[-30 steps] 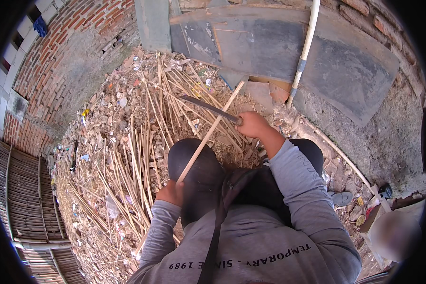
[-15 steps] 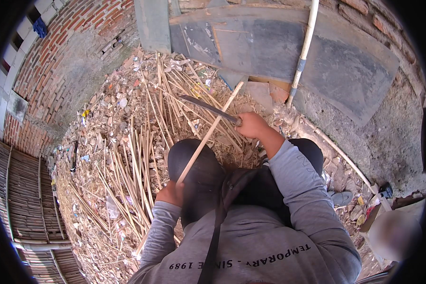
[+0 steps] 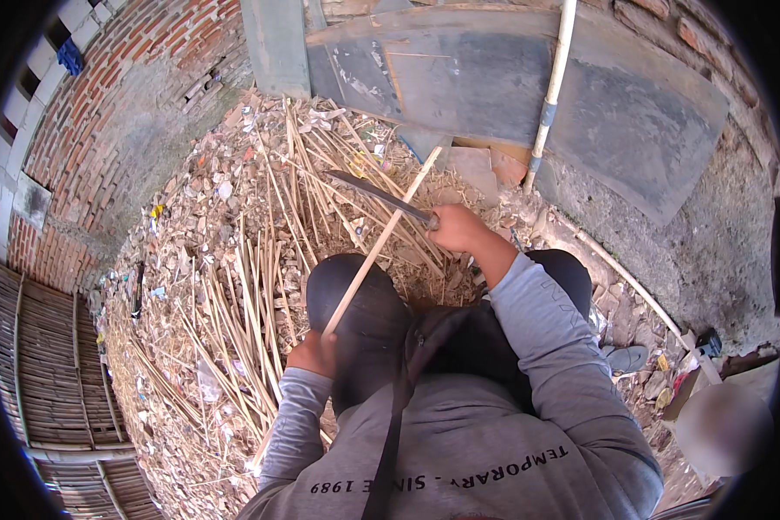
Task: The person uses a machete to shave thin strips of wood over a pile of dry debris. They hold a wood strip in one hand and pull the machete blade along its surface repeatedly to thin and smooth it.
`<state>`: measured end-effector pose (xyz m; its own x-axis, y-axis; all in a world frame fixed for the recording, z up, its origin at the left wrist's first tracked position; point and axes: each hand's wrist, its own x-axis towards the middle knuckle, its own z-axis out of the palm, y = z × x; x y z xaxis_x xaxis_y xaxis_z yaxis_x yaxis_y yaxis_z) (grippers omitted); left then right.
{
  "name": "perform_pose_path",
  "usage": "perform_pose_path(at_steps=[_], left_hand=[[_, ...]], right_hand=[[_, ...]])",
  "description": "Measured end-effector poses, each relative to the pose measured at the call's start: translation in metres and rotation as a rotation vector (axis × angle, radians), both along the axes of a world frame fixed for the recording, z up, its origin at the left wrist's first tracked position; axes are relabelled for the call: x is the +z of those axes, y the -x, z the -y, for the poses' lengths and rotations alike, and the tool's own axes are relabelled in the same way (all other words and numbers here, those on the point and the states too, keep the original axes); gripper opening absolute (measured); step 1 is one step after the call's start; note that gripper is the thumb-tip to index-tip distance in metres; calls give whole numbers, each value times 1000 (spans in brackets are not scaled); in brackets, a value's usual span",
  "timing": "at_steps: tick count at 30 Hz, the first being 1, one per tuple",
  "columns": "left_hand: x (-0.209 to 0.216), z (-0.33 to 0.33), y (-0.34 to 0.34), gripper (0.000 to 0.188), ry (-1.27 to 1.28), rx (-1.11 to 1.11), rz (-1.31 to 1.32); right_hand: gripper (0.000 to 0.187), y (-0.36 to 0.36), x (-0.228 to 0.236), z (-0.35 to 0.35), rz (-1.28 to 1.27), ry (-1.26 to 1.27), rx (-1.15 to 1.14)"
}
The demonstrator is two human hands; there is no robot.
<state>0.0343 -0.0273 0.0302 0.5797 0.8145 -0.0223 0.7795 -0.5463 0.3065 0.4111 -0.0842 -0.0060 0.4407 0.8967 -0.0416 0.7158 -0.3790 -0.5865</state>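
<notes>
Beside my left knee, my left hand (image 3: 313, 354) is closed on the lower end of a pale bamboo strip (image 3: 370, 259). The strip slants up and away to the right, past the knee. My right hand (image 3: 456, 229) grips the handle of a long dark machete (image 3: 377, 192), its blade pointing to the far left. Blade and strip cross near the strip's upper part, seemingly touching. Several split bamboo sticks (image 3: 256, 299) lie in a loose bundle left of my left knee. Another heap of sticks (image 3: 321, 178) lies on the ground beyond the blade.
Rubble and litter (image 3: 178, 251) cover the ground. Dark panels (image 3: 477, 87) lean on the far wall, with a white pipe (image 3: 553, 95) upright before them. A brick wall (image 3: 121, 95) stands far left, a bamboo slat panel (image 3: 48, 364) at left. A grey sandal (image 3: 626, 358) lies at right.
Both hands keep their holds on the strip and machete, with hardly any movement. The whole view has shifted very slightly.
</notes>
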Motion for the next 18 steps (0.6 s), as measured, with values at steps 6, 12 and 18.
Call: perform_pose_path(at_steps=[6,12,18], left_hand=[[-3,0,0,35,3,0,18],[-6,0,2,35,-18,-7,40],[-6,0,1,35,-27,-7,37]], right_hand=[[34,3,-1,0,-2,-33,-19],[34,5,-3,-1,-3,-76,-10],[40,2,-3,-1,-32,-31,4]])
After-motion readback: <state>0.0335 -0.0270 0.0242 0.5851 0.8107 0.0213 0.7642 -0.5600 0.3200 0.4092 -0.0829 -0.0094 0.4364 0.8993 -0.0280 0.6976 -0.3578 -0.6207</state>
